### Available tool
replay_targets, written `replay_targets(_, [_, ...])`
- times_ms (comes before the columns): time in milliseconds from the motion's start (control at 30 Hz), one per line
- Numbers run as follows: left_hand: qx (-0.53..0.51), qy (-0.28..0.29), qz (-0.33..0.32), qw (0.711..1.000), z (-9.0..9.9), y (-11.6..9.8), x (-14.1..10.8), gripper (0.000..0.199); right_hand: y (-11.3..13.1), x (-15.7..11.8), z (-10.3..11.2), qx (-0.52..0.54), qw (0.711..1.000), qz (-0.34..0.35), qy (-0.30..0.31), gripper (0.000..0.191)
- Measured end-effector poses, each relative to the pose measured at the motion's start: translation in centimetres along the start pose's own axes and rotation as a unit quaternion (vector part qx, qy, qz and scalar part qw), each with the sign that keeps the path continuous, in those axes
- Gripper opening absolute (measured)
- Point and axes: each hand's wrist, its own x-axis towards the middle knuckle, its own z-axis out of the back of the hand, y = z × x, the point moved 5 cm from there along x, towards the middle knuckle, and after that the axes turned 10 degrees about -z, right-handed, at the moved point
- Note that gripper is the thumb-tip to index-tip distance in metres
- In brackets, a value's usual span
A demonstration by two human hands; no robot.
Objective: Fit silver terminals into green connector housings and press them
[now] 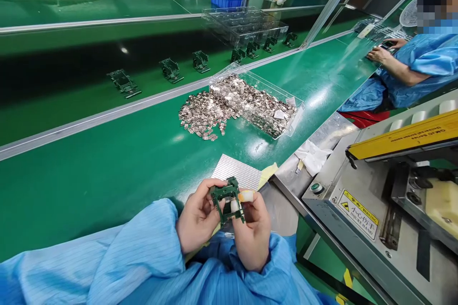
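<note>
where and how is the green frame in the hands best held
Probably the green frame is best gripped by its two opposite sides, coming from left and right at once, much as the left hand and right hand hold it. Its middle is an open gap, so the solid sides look like the firmer place to pinch.
</note>
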Motion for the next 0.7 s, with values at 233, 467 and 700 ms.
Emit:
replay_targets(233, [0.006,-0.028,0.022,0.999,0.13,-0.22,0.03,0.028,0.24,0.17,-0.35,0.061,0.997,-0.042,-0.032,0.014])
replay_targets(467, [-0.024,-0.033,0.027,0.999,-0.04,-0.68,0.00,0.026,-0.22,-0.06,-0.39,0.069,0.995,-0.053,-0.052,0.014])
replay_targets(700, [-0.021,-0.042,0.041,0.998,-0.01,-0.96,0.07,0.032,-0.18,-0.21,-0.45,0.067,0.994,-0.064,-0.052,0.014])
